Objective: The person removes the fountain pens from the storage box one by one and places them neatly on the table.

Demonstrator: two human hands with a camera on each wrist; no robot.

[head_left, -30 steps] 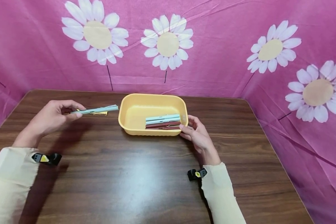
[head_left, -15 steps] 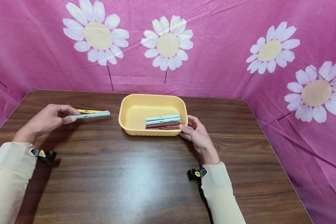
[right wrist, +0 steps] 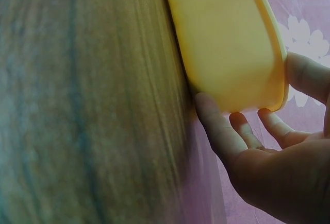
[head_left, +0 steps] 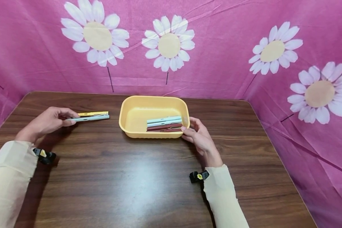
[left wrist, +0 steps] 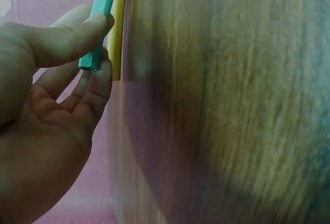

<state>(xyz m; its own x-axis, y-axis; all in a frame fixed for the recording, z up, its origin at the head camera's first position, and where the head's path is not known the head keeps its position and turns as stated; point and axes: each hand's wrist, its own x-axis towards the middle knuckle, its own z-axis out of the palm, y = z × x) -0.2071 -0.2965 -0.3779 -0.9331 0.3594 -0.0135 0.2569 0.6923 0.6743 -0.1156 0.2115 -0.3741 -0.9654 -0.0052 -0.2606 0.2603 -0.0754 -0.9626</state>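
My left hand (head_left: 49, 122) pinches a light blue pen (head_left: 98, 117) near its end, low over the left of the table. Right behind that pen lies a yellow pen (head_left: 95, 113), partly hidden by the hand. In the left wrist view, thumb and fingertips meet on the light blue pen (left wrist: 104, 0), with the yellow pen (left wrist: 118, 38) alongside. My right hand (head_left: 200, 137) grips the right end of a yellow plastic bin (head_left: 154, 135), thumb at its rim and fingers against the outer wall (right wrist: 232, 80). Inside lie light blue pens (head_left: 163, 119) and dark red pens (head_left: 159, 128).
The brown wooden table (head_left: 125, 190) carries the bin near its back edge. A pink cloth (head_left: 216, 47) with white daisies hangs behind and to the right. Small black wrist cameras (head_left: 45, 156) sit at both sleeves.
My left hand has moved down and left with the light blue pen, bringing it beside the yellow pen, which now lies largely out from behind it. The right hand keeps its hold on the bin.
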